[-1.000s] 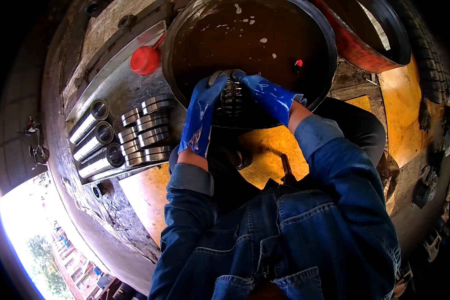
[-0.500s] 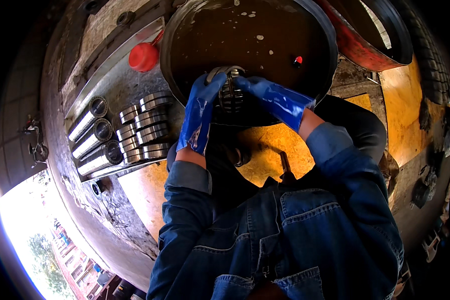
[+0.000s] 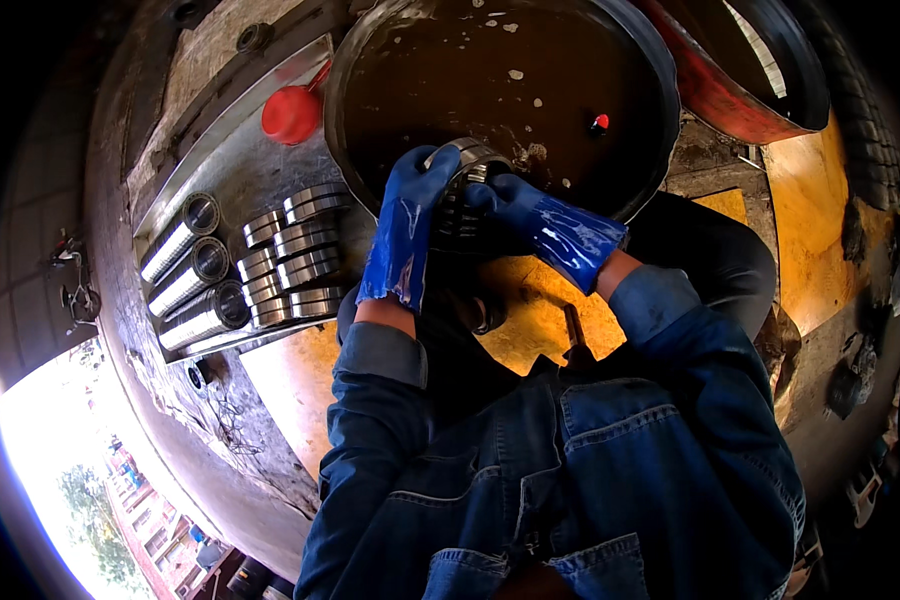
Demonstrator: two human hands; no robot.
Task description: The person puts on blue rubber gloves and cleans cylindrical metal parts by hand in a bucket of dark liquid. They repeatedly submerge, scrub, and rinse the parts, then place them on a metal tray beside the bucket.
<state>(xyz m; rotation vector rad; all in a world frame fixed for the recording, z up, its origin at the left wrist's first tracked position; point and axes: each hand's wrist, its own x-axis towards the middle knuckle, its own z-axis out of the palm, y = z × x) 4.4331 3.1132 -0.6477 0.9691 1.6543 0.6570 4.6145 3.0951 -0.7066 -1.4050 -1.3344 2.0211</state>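
Note:
Both my hands wear long blue rubber gloves and are at the near rim of a wide round tub (image 3: 336,130) of brown liquid. Between them is a shiny metal roller bearing (image 3: 478,153), its outer ring uppermost and tilted. My left hand (image 3: 417,180) is closed on the left side of its ring. My right hand (image 3: 510,198) grips its right side, with the fingertips partly hidden behind the ring. The bearing's lower part is dark and in shadow. Wet streaks shine on the right glove.
To the left, a metal tray (image 3: 260,90) holds stacked bearing rings (image 3: 306,238), several long rows of bearings (image 3: 182,238) and a red dipper (image 3: 291,114). A small red-and-black object (image 3: 598,124) is in the tub. A red drum (image 3: 715,95) stands at the upper right.
The bearing has turned and tipped in my hands, so its ring's outer band shows more. My right hand has shifted slightly right and down. New froth floats beside the bearing.

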